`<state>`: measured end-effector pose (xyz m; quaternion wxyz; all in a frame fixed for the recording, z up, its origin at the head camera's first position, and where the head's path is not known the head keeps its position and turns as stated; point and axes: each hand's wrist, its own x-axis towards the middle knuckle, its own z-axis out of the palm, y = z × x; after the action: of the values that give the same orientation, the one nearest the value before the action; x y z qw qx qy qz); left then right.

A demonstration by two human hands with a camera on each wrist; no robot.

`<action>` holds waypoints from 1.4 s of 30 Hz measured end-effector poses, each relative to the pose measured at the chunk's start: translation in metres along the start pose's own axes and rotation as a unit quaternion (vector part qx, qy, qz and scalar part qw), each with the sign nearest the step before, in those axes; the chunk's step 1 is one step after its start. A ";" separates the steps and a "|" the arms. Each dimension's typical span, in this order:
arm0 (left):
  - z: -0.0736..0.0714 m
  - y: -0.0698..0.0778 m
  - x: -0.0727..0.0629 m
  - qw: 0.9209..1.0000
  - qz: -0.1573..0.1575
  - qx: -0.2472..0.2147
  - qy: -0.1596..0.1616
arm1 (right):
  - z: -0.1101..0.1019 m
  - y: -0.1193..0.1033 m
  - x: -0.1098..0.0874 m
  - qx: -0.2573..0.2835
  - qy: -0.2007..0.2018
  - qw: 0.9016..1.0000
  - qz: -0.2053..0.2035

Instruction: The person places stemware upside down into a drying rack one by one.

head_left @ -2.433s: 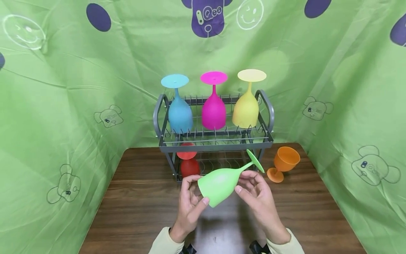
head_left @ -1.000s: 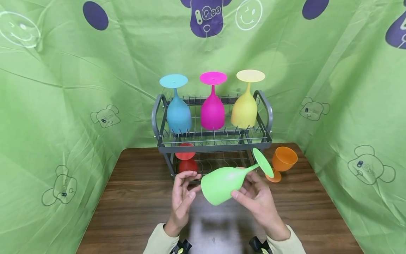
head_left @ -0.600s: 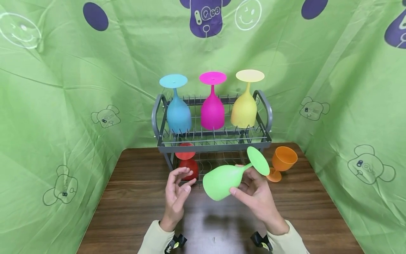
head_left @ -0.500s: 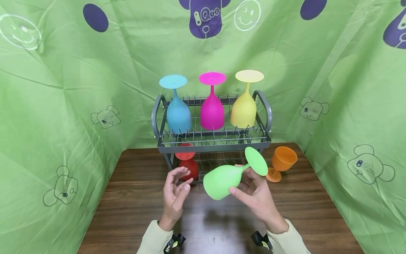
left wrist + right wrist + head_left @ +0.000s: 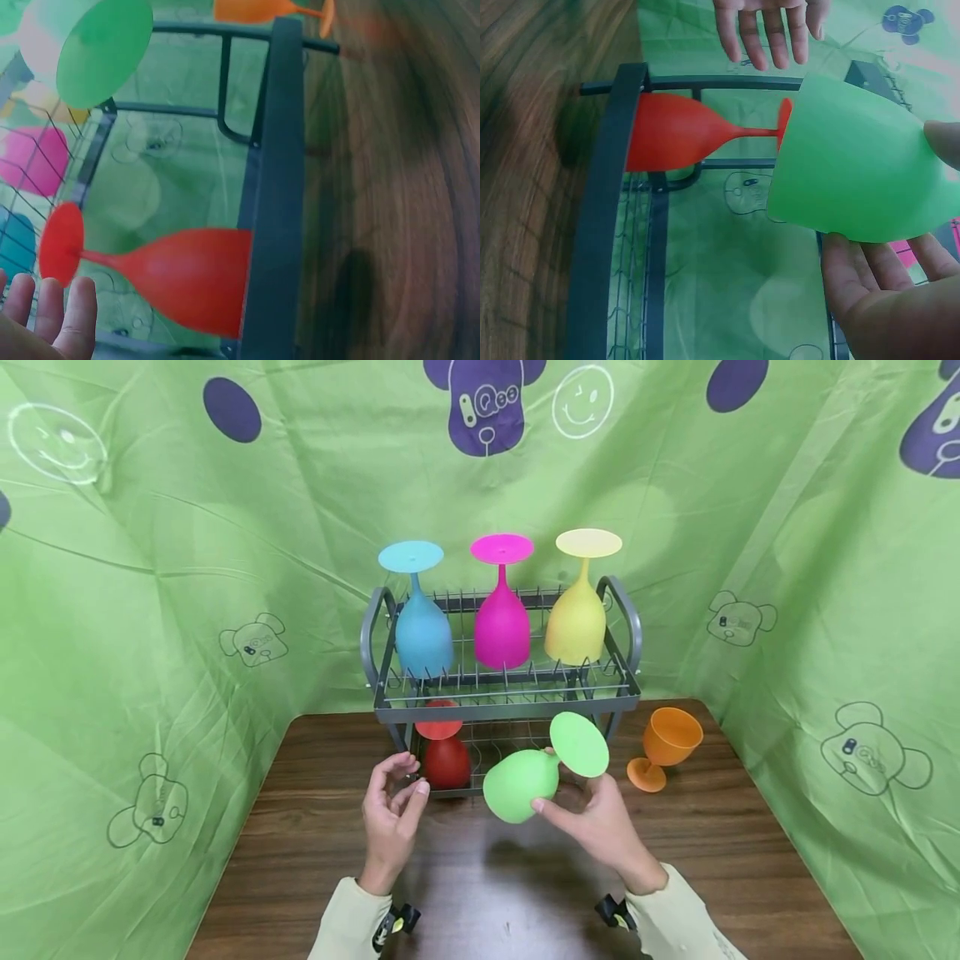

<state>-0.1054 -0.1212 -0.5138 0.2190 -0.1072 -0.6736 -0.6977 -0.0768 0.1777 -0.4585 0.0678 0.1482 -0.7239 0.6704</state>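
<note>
A light green plastic goblet (image 5: 520,785) is held tilted in my right hand (image 5: 600,831), in front of the rack's lower tier. Its thumb and fingers pinch the bowl, and the round foot points up and to the right. My left hand (image 5: 392,814) holds nothing; its fingers are loosely bent, left of a red goblet (image 5: 447,762). That red goblet stands upside down on the lower tier. In the right wrist view the green goblet (image 5: 855,165) sits between the thumb above and fingers (image 5: 889,266) below.
A dark two-tier dish rack (image 5: 510,706) stands at the back of the wooden table (image 5: 300,852). Upside down on its top tier are a blue goblet (image 5: 424,635), a magenta goblet (image 5: 502,627) and a yellow goblet (image 5: 576,622). An orange goblet (image 5: 671,737) stands upright to the right.
My left hand has let go of the green goblet and moved away to the left. My right hand keeps the goblet, and its foot has turned more toward the camera and shifted left.
</note>
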 end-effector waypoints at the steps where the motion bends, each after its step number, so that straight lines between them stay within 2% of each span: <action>1: -0.002 -0.003 0.001 1.000 -0.002 0.004 0.006 | 0.000 0.002 0.001 -0.005 0.000 1.000 -0.002; 10: -0.013 -0.029 0.011 0.998 -0.005 0.017 0.058 | 0.004 0.015 0.008 -0.065 0.002 0.998 0.013; 13: -0.016 -0.040 0.015 0.997 -0.018 0.031 0.070 | 0.004 0.021 0.010 -0.087 0.002 0.996 0.015; 18: -0.018 -0.058 0.020 0.994 -0.046 0.055 0.086 | 0.002 0.034 0.015 -0.125 0.001 0.992 -0.005; 21: -0.016 -0.060 0.022 0.992 -0.061 0.065 0.089 | 0.002 0.040 0.018 -0.135 0.002 0.991 -0.014; 27: -0.009 -0.041 0.027 0.990 -0.077 0.074 0.087 | 0.002 0.050 0.029 -0.161 -0.003 0.987 -0.008; 30: -0.007 -0.039 0.030 0.989 -0.080 0.085 0.086 | 0.003 0.057 0.038 -0.180 -0.002 0.984 0.005; 33: -0.006 -0.047 0.032 0.988 -0.089 0.096 0.085 | 0.004 0.065 0.046 -0.194 0.005 0.981 0.024; 39: -0.013 -0.077 0.033 0.979 -0.121 0.140 0.087 | 0.011 0.078 0.061 -0.201 0.002 0.979 0.034; 42: -0.018 -0.082 0.032 0.977 -0.120 0.156 0.083 | 0.016 0.084 0.066 -0.201 -0.002 0.979 0.037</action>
<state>-0.1683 -0.1441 -0.5740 0.2026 0.0685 -0.7618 -0.6114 -0.1638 0.1589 -0.5202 0.0702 0.1058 -0.8491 0.5127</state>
